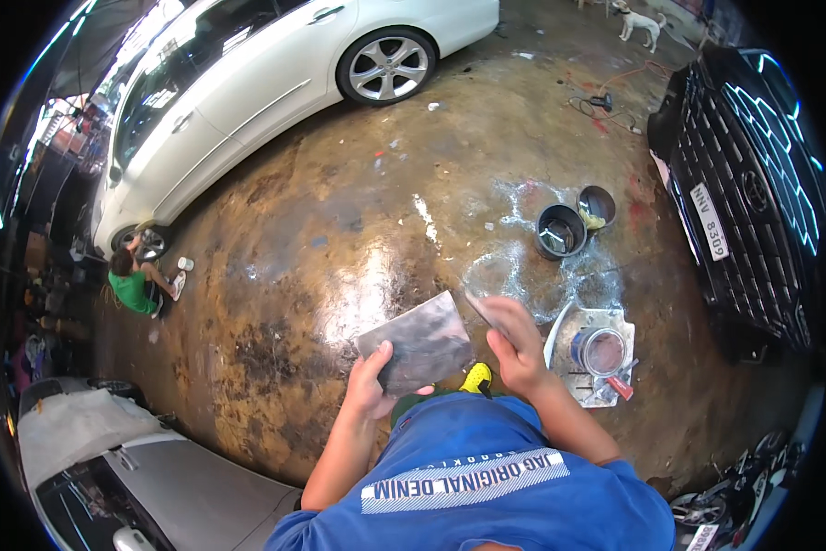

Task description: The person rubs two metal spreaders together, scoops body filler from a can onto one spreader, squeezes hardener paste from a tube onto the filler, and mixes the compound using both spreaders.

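In front of my blue shirt, my left hand (369, 389) grips a flat rectangular board (422, 347), thumb on top and fingers underneath. Its face is grey, with dark smears and a pale pinkish patch. My right hand (520, 354) is closed round a thin, flat grey spreader (484, 312), raised just right of the board; the two look apart. Much of the spreader hides behind my fingers. To the right, an open round tin (606, 351) stands on a stained whitish panel (571, 323) on the floor, with a red-ended tool (621, 387) beside it.
Two dark buckets (560, 246) stand beyond the tin, amid white splashes. A white car (248, 106) is far left, where a person in green (135, 290) crouches by its wheel. A black car front (753, 202) flanks the right. A corded tool (602, 102) lies near a white dog (641, 26).
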The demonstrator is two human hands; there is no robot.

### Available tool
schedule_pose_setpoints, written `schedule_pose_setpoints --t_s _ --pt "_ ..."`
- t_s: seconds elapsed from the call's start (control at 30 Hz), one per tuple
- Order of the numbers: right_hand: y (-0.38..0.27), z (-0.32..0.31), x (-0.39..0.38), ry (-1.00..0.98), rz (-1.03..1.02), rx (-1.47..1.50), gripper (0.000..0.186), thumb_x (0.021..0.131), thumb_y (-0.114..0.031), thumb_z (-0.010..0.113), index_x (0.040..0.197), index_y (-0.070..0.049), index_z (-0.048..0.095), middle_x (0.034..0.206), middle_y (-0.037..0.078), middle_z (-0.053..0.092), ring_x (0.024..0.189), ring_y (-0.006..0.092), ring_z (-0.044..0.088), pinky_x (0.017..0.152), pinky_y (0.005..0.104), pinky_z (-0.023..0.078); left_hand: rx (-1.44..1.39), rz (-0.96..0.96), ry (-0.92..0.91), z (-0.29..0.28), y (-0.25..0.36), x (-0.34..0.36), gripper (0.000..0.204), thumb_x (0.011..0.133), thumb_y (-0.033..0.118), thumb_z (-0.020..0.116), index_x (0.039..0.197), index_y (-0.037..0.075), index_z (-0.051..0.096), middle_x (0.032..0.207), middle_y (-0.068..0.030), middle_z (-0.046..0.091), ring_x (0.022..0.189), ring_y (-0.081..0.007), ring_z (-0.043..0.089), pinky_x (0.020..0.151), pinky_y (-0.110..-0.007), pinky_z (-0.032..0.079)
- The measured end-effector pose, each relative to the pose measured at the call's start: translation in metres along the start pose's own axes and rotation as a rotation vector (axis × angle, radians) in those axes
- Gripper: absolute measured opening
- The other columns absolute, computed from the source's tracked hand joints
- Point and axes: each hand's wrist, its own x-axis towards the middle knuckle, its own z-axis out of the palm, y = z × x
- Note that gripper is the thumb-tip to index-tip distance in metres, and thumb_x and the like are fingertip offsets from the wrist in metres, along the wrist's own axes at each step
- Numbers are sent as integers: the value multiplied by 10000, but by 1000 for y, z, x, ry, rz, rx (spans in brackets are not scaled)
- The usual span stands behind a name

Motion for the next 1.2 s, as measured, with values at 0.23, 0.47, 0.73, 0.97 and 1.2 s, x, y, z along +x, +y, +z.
schedule_pose_setpoints --t_s 0.23,0.47,0.73,0.97,1.2 --pt "-21 -13 -2 -223 -205 -50 411 796 0 657 1202 33 608 1222 191 603 1085 356 615 934 428 496 -12 7 73 1 13 2 506 932 278 619 1309 -30 484 1169 -222 630 962 -374 683 622 -508 623" --pt "-5 -15 20 -127 141 138 315 893 -57 627 1197 24 610 1180 172 627 1090 299 616 939 364 475 209 76 87 2 9 5 552 863 213 714 1302 -38 492 1145 -190 640 973 -297 664 730 -420 578" --pt "-28 49 -18 -62 326 415 365 998 -143 524 1337 -6 522 1282 150 574 1166 276 571 1011 371 430 394 447 211 25 -39 41 528 1004 230 524 1461 27 355 1390 -143 468 1265 -230 489 1061 -369 395" --pt "-27 28 -9 -212 -279 -174 466 834 -54 614 1297 -21 576 1252 131 611 1162 318 596 982 412 489 1227 192 -408 -9 -20 47 371 964 125 516 1318 14 511 1270 -91 577 1170 -205 551 968 -366 469" --pt "12 33 2 -100 -174 -329 483 769 -102 625 1245 -22 600 1201 148 618 1112 341 607 922 407 512 932 342 -124 21 -35 46 498 767 -57 470 1262 -31 517 1214 -127 585 1179 -220 549 1016 -339 432"
